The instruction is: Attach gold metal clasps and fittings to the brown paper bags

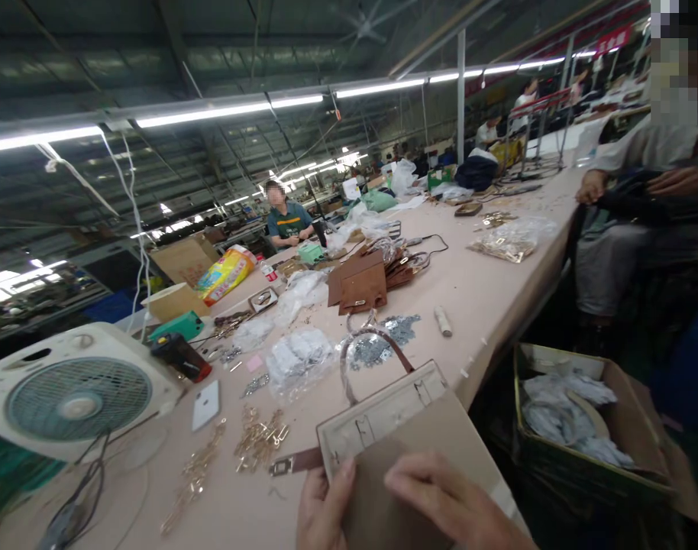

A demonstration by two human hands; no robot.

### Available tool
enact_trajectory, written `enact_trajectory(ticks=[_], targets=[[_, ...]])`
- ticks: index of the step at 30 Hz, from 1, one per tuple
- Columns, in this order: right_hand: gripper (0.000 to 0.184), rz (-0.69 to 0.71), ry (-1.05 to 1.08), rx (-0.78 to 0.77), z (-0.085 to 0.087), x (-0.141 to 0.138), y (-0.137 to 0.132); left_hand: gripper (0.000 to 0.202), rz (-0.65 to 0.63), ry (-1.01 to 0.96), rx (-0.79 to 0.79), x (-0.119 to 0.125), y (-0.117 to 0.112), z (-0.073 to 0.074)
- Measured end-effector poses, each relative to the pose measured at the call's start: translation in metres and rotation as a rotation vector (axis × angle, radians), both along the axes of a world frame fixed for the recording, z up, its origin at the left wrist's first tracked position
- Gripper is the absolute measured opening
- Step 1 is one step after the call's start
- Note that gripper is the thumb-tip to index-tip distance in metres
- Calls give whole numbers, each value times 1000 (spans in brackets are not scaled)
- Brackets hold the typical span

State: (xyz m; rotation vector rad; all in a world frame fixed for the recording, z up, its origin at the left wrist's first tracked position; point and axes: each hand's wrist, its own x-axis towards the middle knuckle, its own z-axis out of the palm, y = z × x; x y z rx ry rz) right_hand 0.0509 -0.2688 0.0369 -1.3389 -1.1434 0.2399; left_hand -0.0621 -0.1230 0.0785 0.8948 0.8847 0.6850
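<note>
While left grip holds bag, right grip unclear, red banner (writing blurred)

One left hand and one right hand at one handbag. Left of the handbag: one fan, one phone, one dark bottle, two heaps of gold metal pieces. Beyond the handbag: one yellow packet, one pale cylinder. Right of the handbag: one open box.

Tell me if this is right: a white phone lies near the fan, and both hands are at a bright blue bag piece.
No: the head view shows the bag piece at the left hand and right hand is brownish beige, not blue; the rest stands.
</note>
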Motion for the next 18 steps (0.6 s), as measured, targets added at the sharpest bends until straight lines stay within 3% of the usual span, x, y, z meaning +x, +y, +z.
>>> enact_trajectory(ticks=[3,5,6,8,10,12,14,18], targets=[[54,-436,6,51,-2,32,-6,50,51,-33,-59,-2,14,-3],[57,-571,136,1,-6,60,-8,49,74,-44,-83,-5,20,-9],[58,-528,249,-47,-10,73,-9,48,79,-49,-95,-7,22,-13],[59,-267,568,-179,-19,89,-7,47,78,-63,-121,-7,27,-22],[68,46,924,-292,-30,90,-3,45,58,-86,-144,-4,32,-33],[83,195,1189,-307,-38,81,8,45,26,-106,-157,0,38,-45],[91,175,1276,-252,-43,71,24,46,-5,-105,-165,5,45,-57],[79,-1,1070,-58,-53,72,66,48,-10,-65,-162,7,61,-83]])
